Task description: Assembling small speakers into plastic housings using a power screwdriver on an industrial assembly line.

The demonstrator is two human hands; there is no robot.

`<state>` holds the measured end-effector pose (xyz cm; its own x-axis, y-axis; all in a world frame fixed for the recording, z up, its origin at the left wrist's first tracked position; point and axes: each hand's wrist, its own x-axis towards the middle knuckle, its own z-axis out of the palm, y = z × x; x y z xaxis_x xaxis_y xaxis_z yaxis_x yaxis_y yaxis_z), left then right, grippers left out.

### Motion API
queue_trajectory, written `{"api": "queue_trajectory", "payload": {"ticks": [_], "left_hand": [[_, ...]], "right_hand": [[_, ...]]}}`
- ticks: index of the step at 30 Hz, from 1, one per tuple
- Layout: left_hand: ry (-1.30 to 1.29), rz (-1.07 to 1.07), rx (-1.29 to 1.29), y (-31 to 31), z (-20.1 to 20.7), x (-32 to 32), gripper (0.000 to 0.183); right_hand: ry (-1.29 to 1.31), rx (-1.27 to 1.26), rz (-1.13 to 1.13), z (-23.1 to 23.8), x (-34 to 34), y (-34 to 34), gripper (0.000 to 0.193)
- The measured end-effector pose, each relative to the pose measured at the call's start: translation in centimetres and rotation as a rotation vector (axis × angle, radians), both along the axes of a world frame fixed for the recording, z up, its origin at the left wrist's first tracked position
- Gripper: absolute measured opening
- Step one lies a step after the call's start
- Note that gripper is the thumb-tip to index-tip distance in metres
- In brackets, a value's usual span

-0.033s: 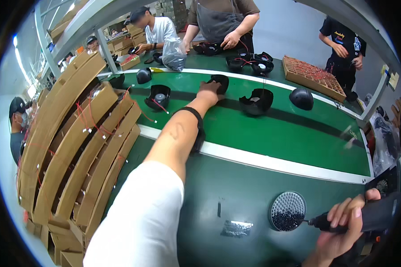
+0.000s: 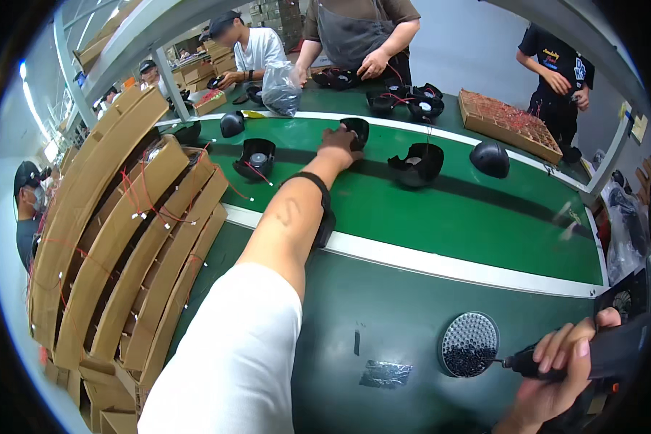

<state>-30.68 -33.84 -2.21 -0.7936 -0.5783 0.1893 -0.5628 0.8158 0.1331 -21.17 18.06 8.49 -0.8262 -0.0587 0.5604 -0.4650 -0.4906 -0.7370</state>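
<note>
My left arm stretches far across the green belt, and my left hand [image 2: 338,147] is closed on the edge of a black rounded shell [image 2: 358,133]. Its fingertips are partly hidden. In my right hand [image 2: 560,365] is a black electric screwdriver [image 2: 607,351], held level. The bit points left, its tip at the rim of a round dish [image 2: 470,327] of small black screws. Open black shells, one at the left [image 2: 255,159] with a round part and red wire inside, another at the right [image 2: 417,165], sit on the belt. A closed dome [image 2: 490,158] lies farther right.
Stacked cardboard trays [image 2: 116,267] with red wires rise at the left. A small plastic bag [image 2: 385,373] lies by the dish. Beyond the belt are a divided carton [image 2: 506,123], a clear bag [image 2: 281,90] and co-workers handling black parts. Metal posts frame the bench.
My left hand and the black shell have shifted very slightly, and the shell's tilt looks a little different. My right hand stays with the screwdriver at the dish.
</note>
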Motion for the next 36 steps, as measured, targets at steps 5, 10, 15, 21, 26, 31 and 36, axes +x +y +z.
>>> {"api": "queue_trajectory", "payload": {"ticks": [5,10,15,21,26,31,36], "left_hand": [[-0.148,0.428,-0.472,1.3,4.2,4.4,0.093],[-0.471,0.685,-0.053,-3.2,6.9,13.2,0.077],[-0.122,0.576,-0.187,-7.8,1.4,17.4,0.063],[0.293,0.261,-0.15,1.9,7.4,17.7,0.06],[0.271,-0.563,0.055,21.2,6.1,22.4,0.068],[0.07,-0.821,0.348,30.8,5.4,27.0,0.067],[0.189,-1.019,0.16,31.5,3.2,27.4,0.059]], "right_hand": [[0.087,0.045,0.015,0.3,-0.1,1.6,0.042],[0.05,0.079,0.089,0.6,-0.4,1.1,0.044],[-0.013,0.057,-0.038,1.5,0.6,0.2,0.047],[-0.029,0.055,0.022,1.0,0.1,0.5,0.046],[0.024,0.15,0.121,0.9,-0.1,1.4,0.04],[0.039,0.137,0.238,-1.1,-2.1,1.3,0.041],[-0.047,0.207,0.152,-3.4,-2.5,-1.0,0.045]]}}
